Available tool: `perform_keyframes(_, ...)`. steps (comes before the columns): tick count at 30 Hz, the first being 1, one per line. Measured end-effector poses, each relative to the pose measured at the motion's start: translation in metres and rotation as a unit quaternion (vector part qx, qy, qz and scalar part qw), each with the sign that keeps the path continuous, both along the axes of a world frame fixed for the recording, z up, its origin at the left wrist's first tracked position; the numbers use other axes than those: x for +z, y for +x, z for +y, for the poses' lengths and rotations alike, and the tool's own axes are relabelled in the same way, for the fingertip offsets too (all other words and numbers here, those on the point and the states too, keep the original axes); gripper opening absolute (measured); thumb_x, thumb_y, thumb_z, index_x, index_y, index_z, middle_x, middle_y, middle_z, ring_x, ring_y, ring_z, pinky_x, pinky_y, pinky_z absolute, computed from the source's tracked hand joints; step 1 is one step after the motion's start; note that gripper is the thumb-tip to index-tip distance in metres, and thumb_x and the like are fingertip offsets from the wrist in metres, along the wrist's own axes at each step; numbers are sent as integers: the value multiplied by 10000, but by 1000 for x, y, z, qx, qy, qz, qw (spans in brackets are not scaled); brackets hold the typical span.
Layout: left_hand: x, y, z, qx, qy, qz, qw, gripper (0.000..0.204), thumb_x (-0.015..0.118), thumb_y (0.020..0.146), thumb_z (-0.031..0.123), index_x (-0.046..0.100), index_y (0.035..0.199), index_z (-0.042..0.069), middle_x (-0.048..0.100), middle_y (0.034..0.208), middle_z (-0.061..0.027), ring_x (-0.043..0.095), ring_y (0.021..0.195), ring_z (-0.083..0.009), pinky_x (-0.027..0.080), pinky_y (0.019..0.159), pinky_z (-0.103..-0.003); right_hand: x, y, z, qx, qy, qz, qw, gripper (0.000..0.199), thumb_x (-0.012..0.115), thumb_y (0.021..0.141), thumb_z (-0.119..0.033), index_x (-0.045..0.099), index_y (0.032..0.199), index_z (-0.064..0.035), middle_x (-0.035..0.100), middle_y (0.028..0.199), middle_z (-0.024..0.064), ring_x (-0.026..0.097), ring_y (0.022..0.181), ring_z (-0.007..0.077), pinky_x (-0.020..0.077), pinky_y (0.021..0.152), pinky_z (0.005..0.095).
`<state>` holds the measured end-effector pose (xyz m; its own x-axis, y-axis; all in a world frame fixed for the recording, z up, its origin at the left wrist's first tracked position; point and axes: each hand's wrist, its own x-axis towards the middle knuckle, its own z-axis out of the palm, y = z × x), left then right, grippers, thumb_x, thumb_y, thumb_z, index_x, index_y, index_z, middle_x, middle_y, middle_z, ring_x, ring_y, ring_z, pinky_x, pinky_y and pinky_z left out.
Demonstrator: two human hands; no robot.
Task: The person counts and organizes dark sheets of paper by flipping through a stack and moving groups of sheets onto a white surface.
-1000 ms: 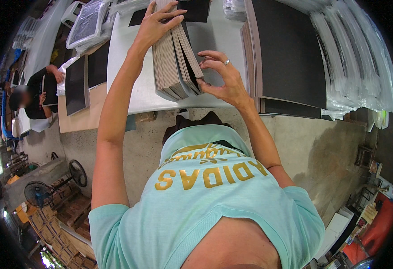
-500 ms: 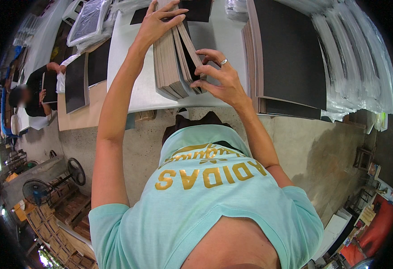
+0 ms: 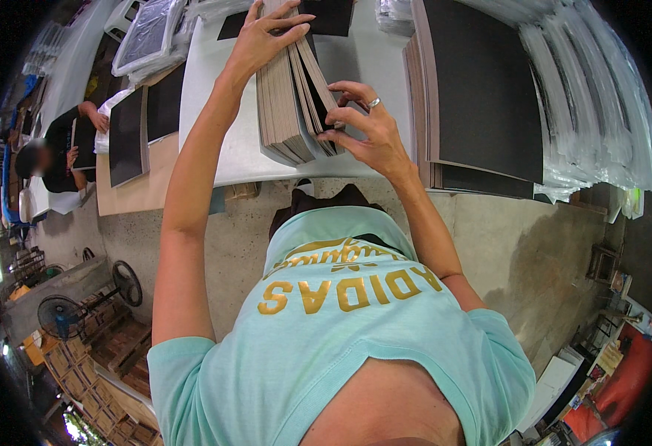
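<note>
A thick stack of boards [image 3: 278, 111] with brown edges and dark faces stands on edge on the white table [image 3: 226, 160]. My left hand [image 3: 266, 33] lies over the far end of the stack, its fingers spread across the top edges. At the near right side, my right hand [image 3: 367, 126], with a ring on one finger, has thumb and fingers bent against the rightmost boards. Those boards lean a little apart from the rest, leaving narrow dark gaps. How firmly the right fingertips pinch the board edges is partly hidden.
To the right stands a tall stack of black boards [image 3: 482, 89], with plastic-wrapped packs [image 3: 586, 97] beyond it. Dark panels [image 3: 127, 137] rest on a brown surface at left, near another person [image 3: 58, 152]. A fan [image 3: 60, 316] stands at lower left.
My hands and the stack hold almost the same position. The other person's hand at the left has shifted slightly.
</note>
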<state>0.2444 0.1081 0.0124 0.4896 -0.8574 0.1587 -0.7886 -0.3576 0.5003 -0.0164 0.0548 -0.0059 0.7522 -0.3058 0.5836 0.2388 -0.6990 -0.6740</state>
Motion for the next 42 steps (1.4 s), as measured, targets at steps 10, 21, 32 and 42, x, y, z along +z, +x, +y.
perform_keyframes(10,0,5,2,-30,-29,21,999,501,644,888,402,577,1303,130,541,1365,-120,487,1264,-274,384,1052,-417,1,1,-1,8,-6,-5,1000,258,814,701,-155,647,890,-103,508,1243,83,582,983,223,534,861,365)
perform_keyframes(21,-1,4,5,-12,-41,46,998,532,637,883,444,574,1300,120,554,1346,-126,495,1253,-282,389,1047,-419,1,2,1,5,-10,-7,1000,280,821,691,-159,640,897,-100,510,1225,86,571,979,224,524,868,369)
perform_keyframes(32,10,-3,2,16,31,47,998,534,584,904,482,577,1309,134,543,1368,-114,481,1278,-274,370,1070,-417,1,0,-1,9,-12,-3,1000,266,814,708,-160,635,899,-110,500,1231,79,575,1004,225,524,882,368)
perform_keyframes(42,10,-7,-2,23,21,14,999,521,588,901,475,583,1304,144,546,1366,-116,481,1279,-282,368,1070,-419,0,-1,0,0,-20,-7,1000,250,796,727,-153,631,909,-108,502,1228,88,583,999,228,539,856,362)
